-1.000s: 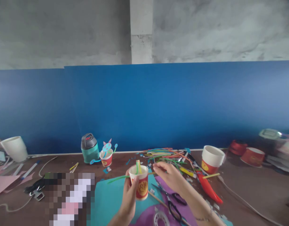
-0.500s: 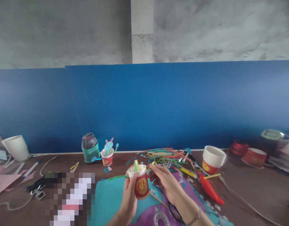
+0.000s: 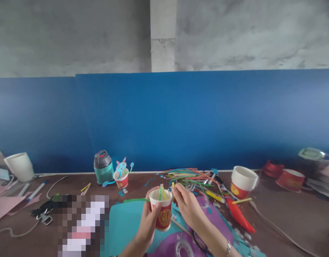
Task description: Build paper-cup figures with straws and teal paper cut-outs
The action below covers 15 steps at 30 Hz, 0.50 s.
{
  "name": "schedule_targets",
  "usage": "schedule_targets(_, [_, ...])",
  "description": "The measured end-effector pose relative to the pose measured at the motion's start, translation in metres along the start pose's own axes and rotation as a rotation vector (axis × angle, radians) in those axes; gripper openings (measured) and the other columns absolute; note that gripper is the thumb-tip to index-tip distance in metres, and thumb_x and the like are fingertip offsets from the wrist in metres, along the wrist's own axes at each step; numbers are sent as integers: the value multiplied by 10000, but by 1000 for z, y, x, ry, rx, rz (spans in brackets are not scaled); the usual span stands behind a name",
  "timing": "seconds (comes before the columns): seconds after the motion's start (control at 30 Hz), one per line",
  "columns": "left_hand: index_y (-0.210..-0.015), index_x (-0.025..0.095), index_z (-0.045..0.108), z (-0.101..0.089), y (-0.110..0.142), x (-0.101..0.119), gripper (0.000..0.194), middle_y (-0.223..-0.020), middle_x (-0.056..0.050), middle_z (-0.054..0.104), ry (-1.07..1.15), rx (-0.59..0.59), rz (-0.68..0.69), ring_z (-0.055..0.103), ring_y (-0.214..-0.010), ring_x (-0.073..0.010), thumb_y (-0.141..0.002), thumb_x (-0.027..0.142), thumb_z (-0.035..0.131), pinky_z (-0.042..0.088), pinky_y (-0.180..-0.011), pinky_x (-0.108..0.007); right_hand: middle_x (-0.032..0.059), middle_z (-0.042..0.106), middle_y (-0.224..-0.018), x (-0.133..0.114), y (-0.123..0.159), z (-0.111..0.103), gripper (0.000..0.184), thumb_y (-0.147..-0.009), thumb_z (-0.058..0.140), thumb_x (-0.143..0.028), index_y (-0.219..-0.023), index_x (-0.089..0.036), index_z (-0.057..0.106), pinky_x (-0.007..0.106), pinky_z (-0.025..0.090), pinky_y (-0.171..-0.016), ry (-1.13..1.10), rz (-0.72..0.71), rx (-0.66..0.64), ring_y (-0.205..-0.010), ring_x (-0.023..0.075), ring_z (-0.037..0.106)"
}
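My left hand is wrapped round a red-and-white paper cup with a gold emblem, held above the table. Inside the cup stand a green strip and a yellow strip, close together. From its left side a green straw-like strip sticks out. At the cup's right side my right hand pinches a thin yellow strip, its tip showing above the fingers. Whether that strip goes through the cup wall cannot be made out. Below the hands lie a teal sheet and a purple sheet.
Behind stands a small cup with a blue cat figure, beside a teal flask. Coloured strips lie in a heap. To the right are stacked cups and a red-handled tool; a tape roll lies in front.
The cup in my left hand has moved slightly right and down, and stands a little straighter. My right hand has turned, with the yellow strip now more upright in its fingers.
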<state>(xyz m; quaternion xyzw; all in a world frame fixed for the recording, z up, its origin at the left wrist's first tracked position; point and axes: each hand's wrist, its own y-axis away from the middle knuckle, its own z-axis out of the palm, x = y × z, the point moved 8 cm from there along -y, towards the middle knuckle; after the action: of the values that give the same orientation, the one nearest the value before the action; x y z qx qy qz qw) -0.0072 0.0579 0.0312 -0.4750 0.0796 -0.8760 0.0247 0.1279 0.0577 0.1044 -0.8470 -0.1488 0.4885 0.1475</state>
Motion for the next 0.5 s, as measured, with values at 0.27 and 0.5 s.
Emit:
schedule_targets(0.27, [-1252,233,521,17,5,3,604,-1196,-104,641,-61,-142,-8,572,-1121,-283,-723,441,726,434,-961,-385,-1,496,-668,0,-3,2,329,-908,373,-389,-671,-190,485,232,349,-586,-1,10,-96,-646,145,476])
schedule_targets(0.5, [-1315,275,467,28,7,3,674,-1227,-85,618,-77,-236,-97,560,-1130,-271,-720,454,728,407,-976,-389,-26,420,-607,7,-6,2,337,-870,379,-383,-585,-206,351,242,308,-549,122,17,-136,-581,124,412])
